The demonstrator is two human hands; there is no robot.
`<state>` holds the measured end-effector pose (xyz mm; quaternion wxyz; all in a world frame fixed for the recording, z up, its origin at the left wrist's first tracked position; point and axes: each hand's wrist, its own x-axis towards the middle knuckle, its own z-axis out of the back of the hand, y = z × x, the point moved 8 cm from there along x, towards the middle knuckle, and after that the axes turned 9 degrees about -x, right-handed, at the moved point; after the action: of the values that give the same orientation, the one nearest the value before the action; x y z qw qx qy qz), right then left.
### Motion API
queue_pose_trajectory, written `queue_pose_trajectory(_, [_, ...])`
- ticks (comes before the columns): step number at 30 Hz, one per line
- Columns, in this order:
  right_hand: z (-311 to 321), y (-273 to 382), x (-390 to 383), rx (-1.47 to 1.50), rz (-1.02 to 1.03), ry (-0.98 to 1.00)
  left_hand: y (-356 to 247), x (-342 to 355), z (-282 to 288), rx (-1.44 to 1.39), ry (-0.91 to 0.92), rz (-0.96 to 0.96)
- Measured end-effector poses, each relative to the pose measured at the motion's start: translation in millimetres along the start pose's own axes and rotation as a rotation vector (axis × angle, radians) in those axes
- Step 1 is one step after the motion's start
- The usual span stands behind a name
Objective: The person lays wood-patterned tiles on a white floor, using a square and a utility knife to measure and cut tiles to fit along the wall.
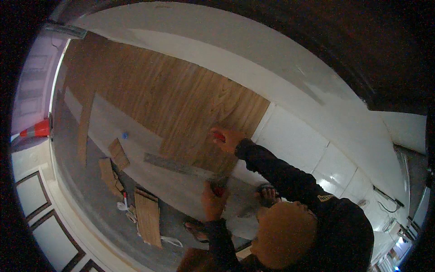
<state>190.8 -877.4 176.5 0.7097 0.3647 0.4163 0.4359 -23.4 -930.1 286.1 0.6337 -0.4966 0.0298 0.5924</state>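
My right hand point(228, 138), in a black sleeve, reaches over the wood-look floor planks point(149, 86). Its fingers are curled, with a dark red patch at them that I cannot make out. Lower down, my left hand point(214, 199) is also closed; a dark red patch point(219, 189) shows there too. Just beyond the left hand, a narrow grey-brown strip point(176, 165) lies across the pale underlay point(131, 122) near the edge of the planks. Whether the left hand touches it is not clear in this dim picture.
Cut plank pieces point(147, 217) and a narrow plank strip point(85, 129) lie to the left. A small blue thing point(125, 135) sits on the underlay. White wall point(226, 54) runs behind the planks, white tiles point(294, 131) lie right, an orange cone point(36, 129) far left. My sandalled feet point(197, 230) are below.
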Motion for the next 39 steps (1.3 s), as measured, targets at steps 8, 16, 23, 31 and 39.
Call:
queue_pose_trajectory(8, [21, -10, -6, -0.165, -0.01, -0.122, -30, -2, -12, 0.068, -0.159, -0.044])
queue_pose_trajectory(16, [30, 27, -36, -0.228, 0.057, -0.024, 66, 31, -31, -0.251, -0.156, -0.157])
queue_pose_trajectory(23, [50, -4, -98, -0.292, -0.098, -0.037, 41, 19, -32, -0.138, -0.152, -0.224])
queue_pose_trajectory(31, [95, -41, -113, -0.434, -0.382, -0.151, 38, 11, -29, 0.072, -0.355, -0.343])
queue_pose_trajectory(39, [118, -54, -77, -0.625, -0.422, -0.175, 10, 8, -30, 0.145, -0.347, -0.375])
